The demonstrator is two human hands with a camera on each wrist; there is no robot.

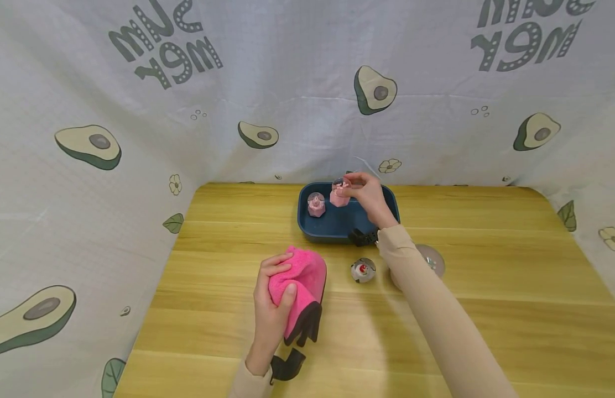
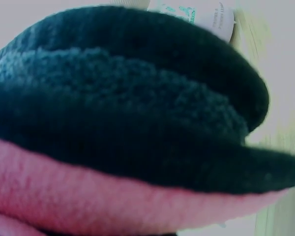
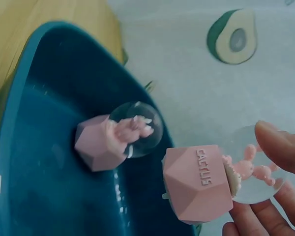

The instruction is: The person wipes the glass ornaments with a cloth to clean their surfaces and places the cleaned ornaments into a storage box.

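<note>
My right hand (image 1: 368, 194) pinches the clear ball of a small snow globe (image 3: 199, 182) between thumb and fingers. Its faceted pink base reads CACTUS, and a pink cactus figure stands inside. The globe is over a dark blue tray (image 1: 332, 224). In the tray's left part stands a matching pink snow globe (image 1: 316, 205), upright in the head view. My left hand (image 1: 271, 301) grips a bunched pink fleecy cloth (image 1: 307, 276) with dark edging, over the table in front of the tray. Up close, the left wrist view shows the cloth's dark trim (image 2: 137, 142) and grey-teal fleece (image 2: 113, 73).
A clear globe with a red and white figure (image 1: 363, 270) stands on the wooden table (image 1: 213, 287) in front of the tray. A larger round greyish object (image 1: 433, 258) is partly hidden by my right forearm. A white curtain with avocado prints (image 1: 307, 72) hangs behind the table.
</note>
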